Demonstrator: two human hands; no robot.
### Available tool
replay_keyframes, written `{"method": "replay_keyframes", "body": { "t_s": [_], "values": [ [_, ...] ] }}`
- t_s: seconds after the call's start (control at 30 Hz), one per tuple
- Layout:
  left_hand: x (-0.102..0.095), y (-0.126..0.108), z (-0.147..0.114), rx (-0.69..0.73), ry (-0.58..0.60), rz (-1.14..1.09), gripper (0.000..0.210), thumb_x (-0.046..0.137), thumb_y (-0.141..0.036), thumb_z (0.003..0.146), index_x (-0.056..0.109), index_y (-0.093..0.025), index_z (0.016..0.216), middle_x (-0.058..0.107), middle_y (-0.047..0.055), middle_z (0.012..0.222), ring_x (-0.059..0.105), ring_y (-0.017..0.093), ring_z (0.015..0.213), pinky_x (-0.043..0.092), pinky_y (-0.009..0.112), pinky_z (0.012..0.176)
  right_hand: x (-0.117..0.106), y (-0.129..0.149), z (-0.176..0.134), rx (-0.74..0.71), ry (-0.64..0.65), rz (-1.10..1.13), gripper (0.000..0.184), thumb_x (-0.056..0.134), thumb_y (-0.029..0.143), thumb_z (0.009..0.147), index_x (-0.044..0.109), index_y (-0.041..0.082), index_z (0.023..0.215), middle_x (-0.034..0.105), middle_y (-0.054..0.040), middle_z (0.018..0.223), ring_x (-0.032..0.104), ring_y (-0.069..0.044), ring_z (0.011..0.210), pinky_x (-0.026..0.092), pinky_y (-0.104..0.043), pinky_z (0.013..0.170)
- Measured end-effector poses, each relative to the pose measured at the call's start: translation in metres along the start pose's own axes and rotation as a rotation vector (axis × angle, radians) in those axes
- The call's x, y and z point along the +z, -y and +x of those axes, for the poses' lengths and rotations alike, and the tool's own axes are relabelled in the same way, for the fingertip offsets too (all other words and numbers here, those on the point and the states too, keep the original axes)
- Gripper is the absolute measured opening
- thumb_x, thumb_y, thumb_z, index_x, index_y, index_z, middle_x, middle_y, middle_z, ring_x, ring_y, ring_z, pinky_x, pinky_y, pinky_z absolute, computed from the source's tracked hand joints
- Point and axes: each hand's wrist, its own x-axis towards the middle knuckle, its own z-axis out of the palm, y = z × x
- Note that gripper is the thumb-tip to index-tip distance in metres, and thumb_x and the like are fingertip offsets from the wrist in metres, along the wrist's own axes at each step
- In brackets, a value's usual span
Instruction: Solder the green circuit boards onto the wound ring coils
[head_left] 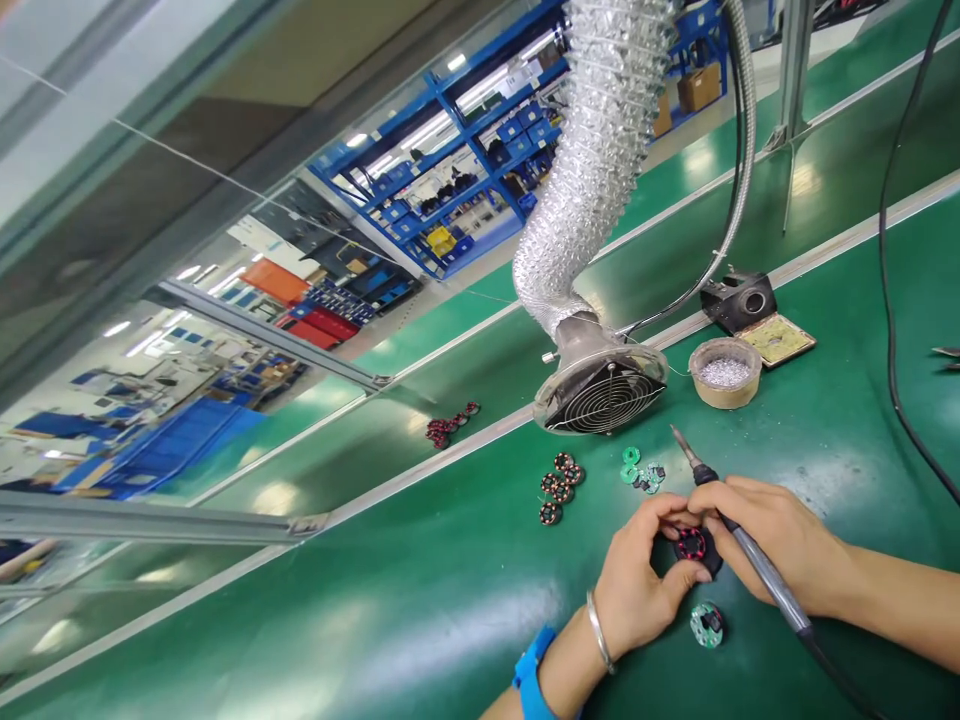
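My left hand [646, 575] curls around a small round motor stator [690, 543] with red-and-black windings, thumb and fingers closed on its edge. Under the stator lies a dark pad or base [709, 562], partly covered by my hands. A soldering iron [761, 565] rests in my right hand [780, 535], its tip pointing up and away to the left, clear of the stator. My right fingertips reach to the stator's far side, close to my left fingers. Just nearer to me is a round green circuit board [707, 624] with a dark component.
Several copper-wound stators [561, 484] and small green boards [641, 470] lie farther back. Behind them a fume extractor [604, 390] hangs on a foil duct [592, 150]. A bowl of solder bits [725, 373], a sponge tray [776, 340] and an iron holder [739, 300] stand back right. A black cable [889, 290] crosses the right side.
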Motion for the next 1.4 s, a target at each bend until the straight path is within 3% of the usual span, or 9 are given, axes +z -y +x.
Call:
{"method": "replay_keyframes", "body": {
  "t_s": [0.17, 0.37, 0.57, 0.8, 0.9, 1.0, 1.07, 1.27, 1.4],
  "values": [
    [-0.003, 0.005, -0.005, 0.039, -0.044, -0.096, 0.041, 0.073, -0.016, 0.075, 0.052, -0.020, 0.111, 0.051, 0.010, 0.115, 0.061, 0.019, 0.095, 0.056, 0.035, 0.084, 0.000, 0.013, 0.002, -0.121, -0.068, 0.027, 0.025, 0.045, 0.007, 0.082, 0.051, 0.020, 0.102, 0.062, -0.0029, 0.079, 0.051, -0.017, 0.068, 0.044, -0.027, 0.060],
    [-0.007, 0.003, 0.000, 0.036, -0.030, -0.137, 0.034, 0.063, -0.005, 0.073, 0.056, -0.019, 0.103, 0.053, 0.008, 0.109, 0.060, 0.017, 0.093, 0.055, 0.031, 0.083, 0.016, 0.017, 0.003, -0.197, -0.097, -0.035, 0.023, 0.046, 0.007, 0.085, 0.051, 0.020, 0.104, 0.062, -0.0032, 0.077, 0.048, -0.018, 0.066, 0.043, -0.028, 0.058],
    [-0.013, 0.001, 0.002, 0.103, -0.046, 0.110, 0.004, 0.063, -0.018, 0.084, 0.065, -0.019, 0.088, 0.065, 0.004, 0.083, 0.061, 0.015, 0.076, 0.052, 0.025, 0.070, 0.004, 0.020, -0.001, -0.123, -0.043, 0.168, 0.019, 0.048, 0.007, 0.087, 0.050, 0.021, 0.099, 0.061, 0.0005, 0.075, 0.051, -0.014, 0.064, 0.045, -0.025, 0.060],
    [-0.021, -0.002, -0.010, 0.346, -0.115, 0.419, 0.016, 0.047, -0.016, 0.090, 0.058, -0.020, 0.079, 0.064, 0.004, 0.073, 0.059, 0.015, 0.067, 0.048, 0.026, 0.065, -0.012, 0.013, -0.003, 0.021, -0.151, 0.201, 0.018, 0.058, 0.014, 0.087, 0.050, 0.023, 0.100, 0.063, 0.0022, 0.077, 0.053, -0.011, 0.058, 0.046, -0.022, 0.056],
    [-0.022, -0.004, -0.010, 0.356, -0.175, 0.338, 0.007, 0.050, -0.020, 0.087, 0.057, -0.020, 0.086, 0.064, 0.005, 0.077, 0.059, 0.017, 0.072, 0.049, 0.029, 0.067, -0.014, 0.006, 0.001, 0.007, -0.053, 0.145, 0.027, 0.054, 0.011, 0.083, 0.049, 0.023, 0.107, 0.063, -0.0012, 0.085, 0.057, -0.014, 0.070, 0.049, -0.025, 0.064],
    [-0.019, -0.002, -0.005, 0.325, -0.140, 0.338, 0.021, 0.058, -0.031, 0.083, 0.060, -0.018, 0.101, 0.067, 0.009, 0.090, 0.061, 0.021, 0.083, 0.051, 0.034, 0.074, -0.014, 0.003, 0.004, -0.026, 0.103, 0.128, 0.039, 0.054, 0.010, 0.076, 0.047, 0.021, 0.113, 0.061, -0.0064, 0.098, 0.057, -0.020, 0.085, 0.050, -0.032, 0.073],
    [-0.016, 0.000, -0.002, 0.325, -0.124, 0.375, 0.014, 0.059, -0.027, 0.085, 0.063, -0.020, 0.097, 0.068, 0.007, 0.088, 0.062, 0.019, 0.081, 0.050, 0.031, 0.074, -0.012, 0.003, 0.005, -0.021, 0.158, 0.121, 0.043, 0.053, 0.009, 0.074, 0.046, 0.020, 0.114, 0.059, -0.0069, 0.098, 0.056, -0.021, 0.086, 0.050, -0.033, 0.074],
    [-0.016, -0.003, -0.004, 0.481, -0.080, 0.370, 0.014, 0.053, -0.014, 0.087, 0.064, -0.021, 0.082, 0.069, 0.003, 0.079, 0.062, 0.015, 0.075, 0.049, 0.029, 0.072, -0.004, 0.004, 0.004, -0.005, 0.166, 0.081, 0.034, 0.053, 0.006, 0.078, 0.046, 0.022, 0.107, 0.057, -0.0029, 0.086, 0.052, -0.019, 0.077, 0.046, -0.029, 0.067],
    [-0.022, 0.003, -0.002, 0.349, -0.270, 0.349, 0.014, 0.051, -0.016, 0.089, 0.062, -0.020, 0.082, 0.066, 0.004, 0.078, 0.062, 0.016, 0.077, 0.050, 0.029, 0.073, -0.006, 0.003, 0.004, 0.004, 0.159, 0.091, 0.035, 0.057, 0.008, 0.075, 0.047, 0.021, 0.106, 0.057, -0.0028, 0.084, 0.052, -0.018, 0.076, 0.046, -0.028, 0.066]
  ]
}}
